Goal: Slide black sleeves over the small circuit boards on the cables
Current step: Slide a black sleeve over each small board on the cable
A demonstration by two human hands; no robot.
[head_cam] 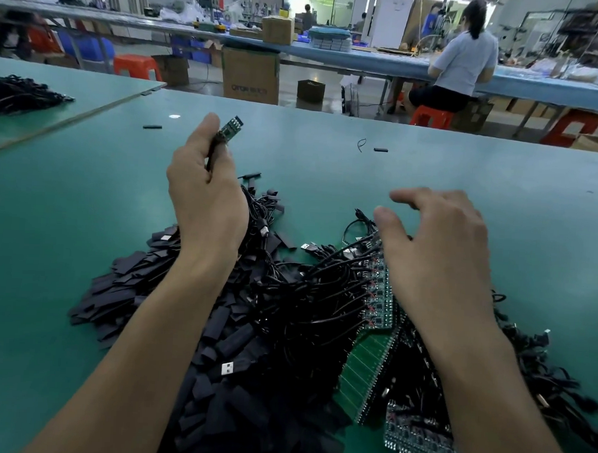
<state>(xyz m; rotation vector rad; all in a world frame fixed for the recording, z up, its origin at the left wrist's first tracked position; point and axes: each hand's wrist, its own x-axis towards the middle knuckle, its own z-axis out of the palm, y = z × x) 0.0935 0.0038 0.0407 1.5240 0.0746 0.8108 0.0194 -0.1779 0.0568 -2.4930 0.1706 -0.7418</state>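
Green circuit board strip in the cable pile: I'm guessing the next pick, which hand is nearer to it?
Right. The right hand hovers just over the green circuit board strip; the left hand is farther off to the left, gripping a cable with a bare board.

Almost nothing here can be read. The only lettering stands on the front of a brown cardboard box (251,75) on the floor, far beyond the left hand (206,201) and past the far edge of the table (431,156). It is a row of dark capitals low on the box's face, too blurred to spell out with any certainty. The green circuit boards (381,305) just under the right hand (437,253) carry tiny pale marks, too small to read.
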